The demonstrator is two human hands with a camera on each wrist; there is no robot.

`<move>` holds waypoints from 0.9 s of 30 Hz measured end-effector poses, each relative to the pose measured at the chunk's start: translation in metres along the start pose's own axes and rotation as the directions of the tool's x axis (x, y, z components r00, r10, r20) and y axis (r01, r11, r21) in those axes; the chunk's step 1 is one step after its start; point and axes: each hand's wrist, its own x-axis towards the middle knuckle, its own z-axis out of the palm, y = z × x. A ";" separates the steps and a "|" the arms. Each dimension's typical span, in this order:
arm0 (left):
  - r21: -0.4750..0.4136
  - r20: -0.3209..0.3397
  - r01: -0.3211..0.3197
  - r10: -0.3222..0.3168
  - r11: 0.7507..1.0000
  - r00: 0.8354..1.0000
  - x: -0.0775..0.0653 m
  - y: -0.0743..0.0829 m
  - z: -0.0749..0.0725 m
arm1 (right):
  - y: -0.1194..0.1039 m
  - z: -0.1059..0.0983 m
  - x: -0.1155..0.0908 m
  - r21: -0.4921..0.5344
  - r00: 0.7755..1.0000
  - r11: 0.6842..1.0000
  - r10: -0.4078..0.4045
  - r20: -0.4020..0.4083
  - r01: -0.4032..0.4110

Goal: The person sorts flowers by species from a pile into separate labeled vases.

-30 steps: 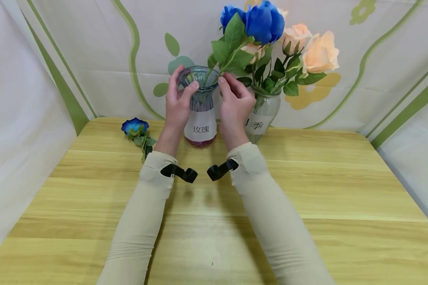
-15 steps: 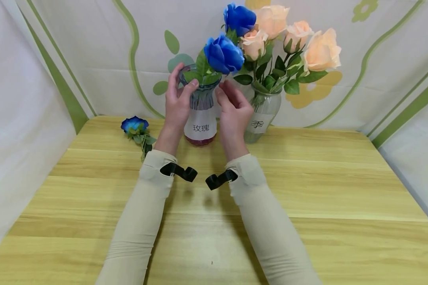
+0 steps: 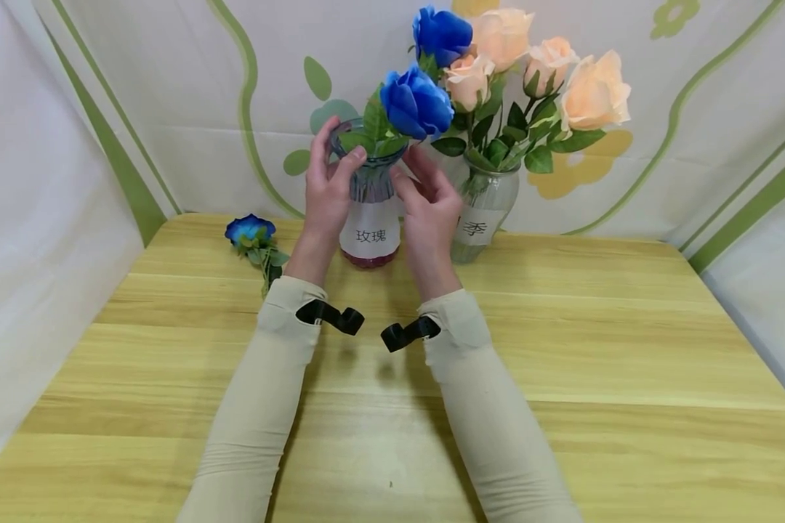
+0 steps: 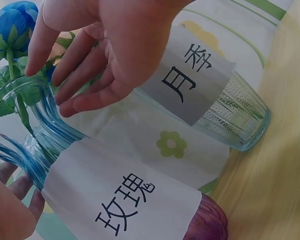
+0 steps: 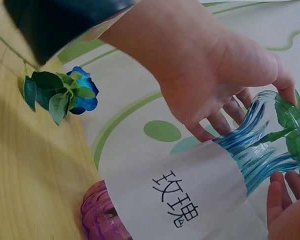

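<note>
My left hand point(image 3: 330, 192) grips the neck of a blue-and-purple glass vase point(image 3: 371, 185) with a white label, thumb at the rim. Two blue roses lean right above it; the lower rose point(image 3: 416, 103) has its leaves inside the mouth, and the upper rose point(image 3: 442, 35) stands behind. My right hand point(image 3: 428, 207) is beside the neck on the right, fingers loosely bent and holding nothing. In the left wrist view a rose stem point(image 4: 25, 117) shows down inside the glass. Another blue rose point(image 3: 251, 231) lies on the table to the left.
A clear glass vase point(image 3: 490, 192) with several peach roses point(image 3: 595, 91) stands just right of my right hand, with its own label. The wooden table point(image 3: 628, 349) ends at a patterned curtain point(image 3: 190, 102) behind the vases.
My right hand has let go of the blue roses' stems, and the roses have dropped lower into the vase. Its fingers have since loosened beside the neck. My left hand has stayed on the vase.
</note>
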 end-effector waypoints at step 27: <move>0.001 0.004 0.036 -0.036 0.999 0.999 -0.003 0.015 -0.001 | 0.007 -0.028 0.016 -0.268 0.952 0.958 -0.016 0.306 0.102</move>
